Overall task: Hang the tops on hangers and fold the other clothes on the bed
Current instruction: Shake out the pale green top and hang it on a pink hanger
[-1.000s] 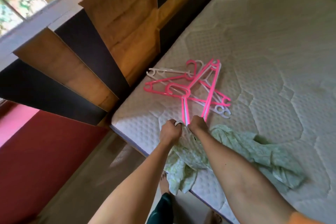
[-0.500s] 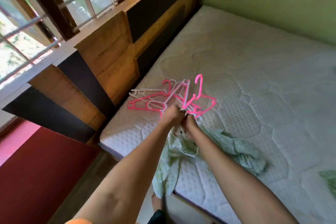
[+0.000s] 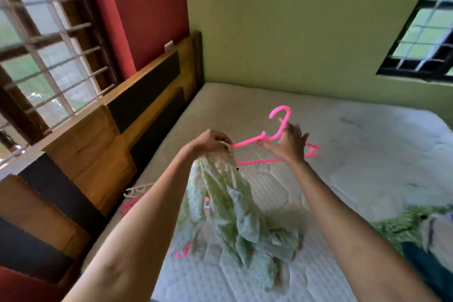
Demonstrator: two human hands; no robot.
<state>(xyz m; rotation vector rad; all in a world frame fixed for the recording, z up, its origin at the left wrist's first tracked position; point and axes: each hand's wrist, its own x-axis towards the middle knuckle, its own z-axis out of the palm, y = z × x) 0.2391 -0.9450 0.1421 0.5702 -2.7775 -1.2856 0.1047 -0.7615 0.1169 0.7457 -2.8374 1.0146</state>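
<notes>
Far left on the mattress (image 3: 355, 130), spare hangers (image 3: 137, 191) are seen lying by the headboard (image 3: 147, 98), partly hidden behind the left forearm. Next across, the pale green top (image 3: 228, 203) is gripped in a bunch at its upper end by the left hand (image 3: 212, 141), fingers curled over the cloth; the rest is left hanging down, its lower part pooled on the bed. Just to the right, the pink hanger (image 3: 257, 141) is held aloft by the right hand (image 3: 290, 143), grasped near the neck below the upright hook, some fingers spread. Its long axis is laid across, and its left arm tip is pointed straight at the bunched fabric, apparently touching it. That tip, it is judged, must be fed into the neck opening, whose position cannot be made out. Far right, more clothes (image 3: 416, 228) are piled.
</notes>
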